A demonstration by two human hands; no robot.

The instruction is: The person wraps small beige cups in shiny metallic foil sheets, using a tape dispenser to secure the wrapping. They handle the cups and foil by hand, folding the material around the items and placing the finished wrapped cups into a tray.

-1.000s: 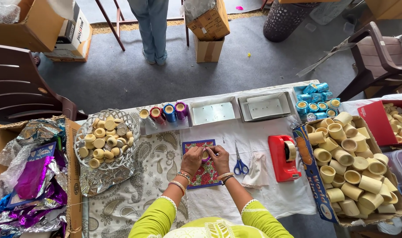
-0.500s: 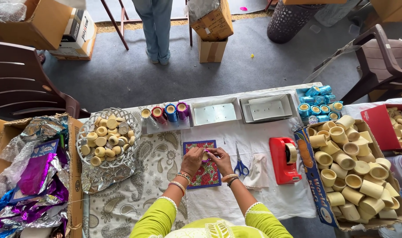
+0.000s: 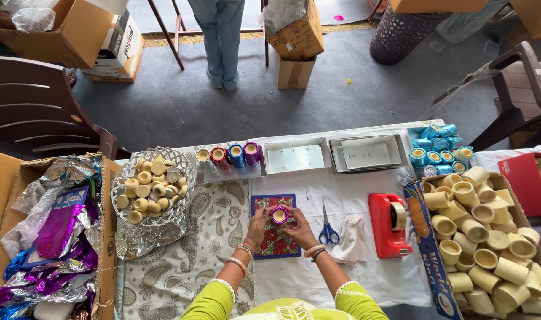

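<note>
Both my hands hold one small cup wrapped in pink foil (image 3: 278,214) over a red floral mat (image 3: 275,226). My left hand (image 3: 258,225) grips its left side and my right hand (image 3: 296,226) its right side. The cup's open cream top faces up. Blue-handled scissors (image 3: 328,227) lie just right of my right hand. A red tape dispenser (image 3: 389,225) stands further right. Behind the mat, a tray (image 3: 206,172) carries a row of foil-wrapped cups (image 3: 229,156) in red, blue and purple.
A wire basket (image 3: 187,170) of plain cream cups sits at left, above a box of foil sheets (image 3: 42,237). Another box of cream cups (image 3: 421,219) is at right, with blue wrapped cups (image 3: 436,147) behind. Two metal trays (image 3: 335,155) line the far edge. A person's legs (image 3: 222,35) stand beyond.
My hands have drawn together around the pink-wrapped cup and lifted it slightly toward the mat's top edge.
</note>
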